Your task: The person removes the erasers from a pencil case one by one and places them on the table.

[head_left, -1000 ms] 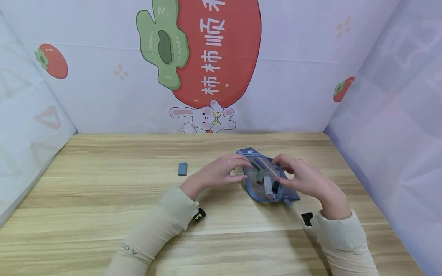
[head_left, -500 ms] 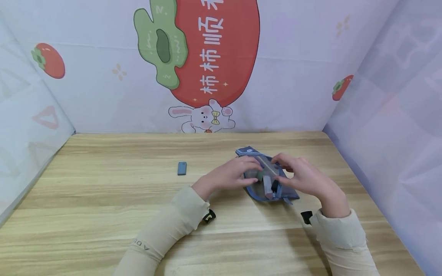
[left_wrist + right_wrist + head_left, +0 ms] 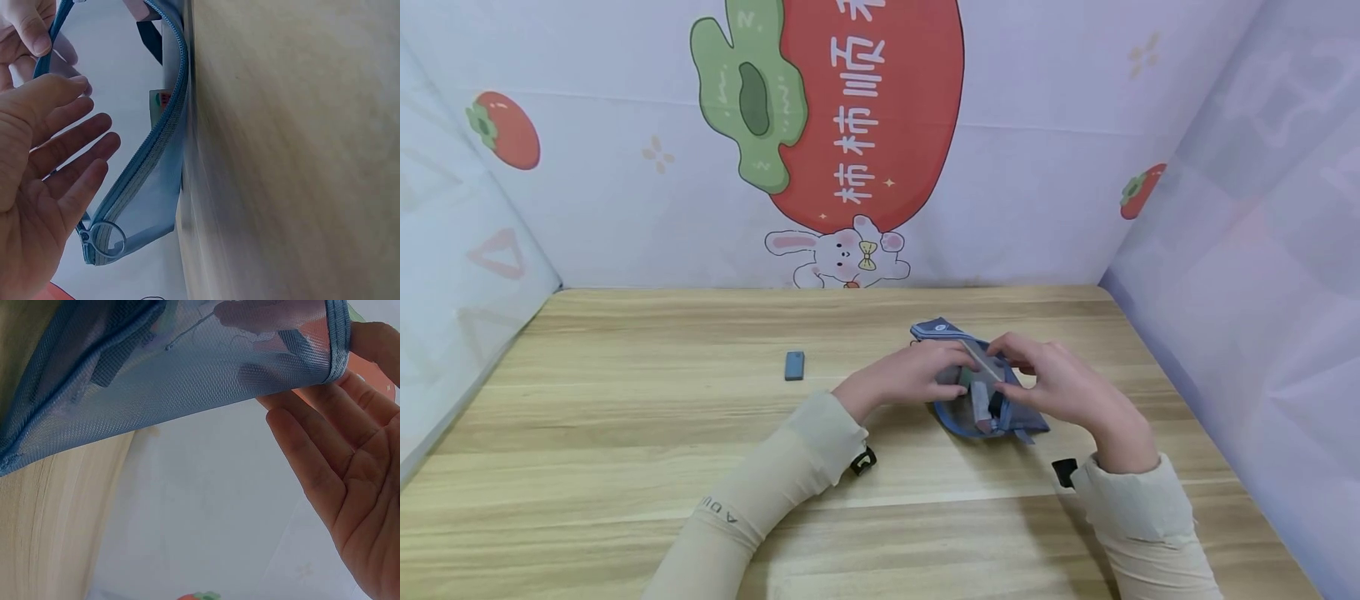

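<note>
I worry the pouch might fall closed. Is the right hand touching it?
Touching. The left wrist view shows it: the right hand pinches the pouch by its blue edge.

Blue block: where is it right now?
In the head view, the blue block lies left of centre on the table, to the left of the left hand and apart from it.
</note>
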`<state>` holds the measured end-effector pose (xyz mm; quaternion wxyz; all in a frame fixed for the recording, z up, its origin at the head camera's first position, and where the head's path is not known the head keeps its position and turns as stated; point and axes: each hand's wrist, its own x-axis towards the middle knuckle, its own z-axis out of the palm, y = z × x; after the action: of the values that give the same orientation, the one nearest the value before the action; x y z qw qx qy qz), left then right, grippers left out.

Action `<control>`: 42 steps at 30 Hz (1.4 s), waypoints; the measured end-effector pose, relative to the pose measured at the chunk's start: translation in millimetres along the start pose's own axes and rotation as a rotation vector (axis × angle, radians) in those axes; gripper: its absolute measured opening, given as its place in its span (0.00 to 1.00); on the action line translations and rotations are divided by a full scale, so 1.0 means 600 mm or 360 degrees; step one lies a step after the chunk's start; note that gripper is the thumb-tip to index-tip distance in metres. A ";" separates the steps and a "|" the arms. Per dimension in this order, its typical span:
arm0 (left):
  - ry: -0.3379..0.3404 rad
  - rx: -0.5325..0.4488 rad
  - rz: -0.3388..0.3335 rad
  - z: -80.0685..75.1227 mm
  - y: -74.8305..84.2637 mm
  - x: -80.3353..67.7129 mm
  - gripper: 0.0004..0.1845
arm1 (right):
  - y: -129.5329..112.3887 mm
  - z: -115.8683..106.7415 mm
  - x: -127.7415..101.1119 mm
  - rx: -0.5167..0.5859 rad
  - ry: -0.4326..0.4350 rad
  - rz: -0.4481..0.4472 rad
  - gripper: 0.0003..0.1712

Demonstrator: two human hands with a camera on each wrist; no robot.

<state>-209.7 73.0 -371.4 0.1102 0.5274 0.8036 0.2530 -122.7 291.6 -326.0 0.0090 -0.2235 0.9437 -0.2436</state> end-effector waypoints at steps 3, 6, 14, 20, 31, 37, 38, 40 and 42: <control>-0.0018 0.0013 0.0000 0.001 -0.001 0.006 0.20 | -0.001 -0.003 -0.001 0.0002 0.0007 -0.0013 0.20; -0.0041 0.0055 -0.0006 0.002 -0.001 0.013 0.20 | -0.002 -0.005 -0.002 0.0001 0.0011 -0.0012 0.20; -0.0152 0.0144 -0.0041 0.009 0.001 0.025 0.21 | -0.004 -0.004 -0.001 -0.0021 0.0007 -0.0003 0.20; -0.0159 0.0152 -0.0062 0.013 -0.005 0.027 0.21 | -0.003 -0.002 0.000 -0.0017 0.0002 -0.0008 0.20; -0.0166 0.0009 -0.0141 0.012 -0.011 0.026 0.23 | 0.000 0.002 0.004 -0.0002 -0.0024 -0.0033 0.20; -0.0184 0.0059 -0.0120 0.014 -0.014 0.031 0.25 | -0.001 0.003 0.003 -0.0015 -0.0019 -0.0031 0.20; -0.0188 0.0071 -0.0111 0.014 -0.015 0.032 0.25 | -0.001 0.003 0.003 -0.0016 -0.0020 -0.0030 0.20; -0.0201 0.0089 -0.0098 0.015 -0.016 0.034 0.26 | -0.001 0.004 0.003 -0.0014 -0.0022 -0.0030 0.20; -0.0213 0.0101 -0.0091 0.015 -0.016 0.034 0.26 | -0.001 0.004 0.002 -0.0007 -0.0025 -0.0033 0.20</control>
<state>-222.0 91.0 -382.1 0.1540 0.5232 0.8167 0.1884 -123.2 289.3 -327.8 0.0135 -0.2353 0.9418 -0.2398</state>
